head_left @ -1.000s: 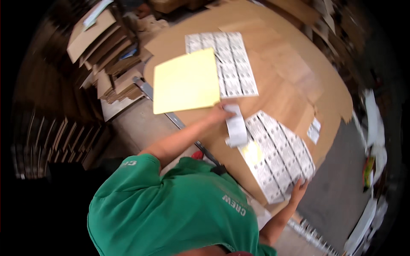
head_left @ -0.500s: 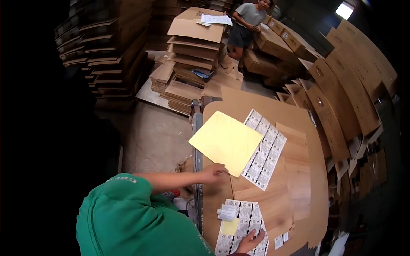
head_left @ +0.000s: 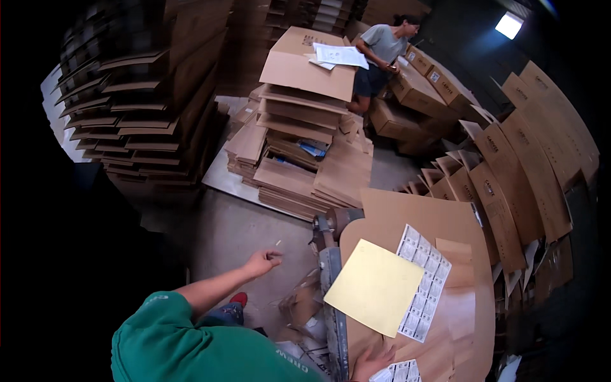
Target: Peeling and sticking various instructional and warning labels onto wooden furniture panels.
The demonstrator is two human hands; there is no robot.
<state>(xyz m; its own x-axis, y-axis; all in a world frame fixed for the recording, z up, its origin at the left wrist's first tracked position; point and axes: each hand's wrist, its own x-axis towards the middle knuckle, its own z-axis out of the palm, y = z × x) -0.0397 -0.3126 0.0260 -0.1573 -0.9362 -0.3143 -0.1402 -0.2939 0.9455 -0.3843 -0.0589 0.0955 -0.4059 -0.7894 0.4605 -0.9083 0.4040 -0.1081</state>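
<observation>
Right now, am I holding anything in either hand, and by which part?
Your left hand looks empty, out over the floor. Your right hand is by the lower label sheet; whether it grips the sheet cannot be told.

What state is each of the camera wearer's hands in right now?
Left hand: loosely open, nothing visible in it, above the floor.
Right hand: open, by the nearest label sheet; contact unclear.
</observation>
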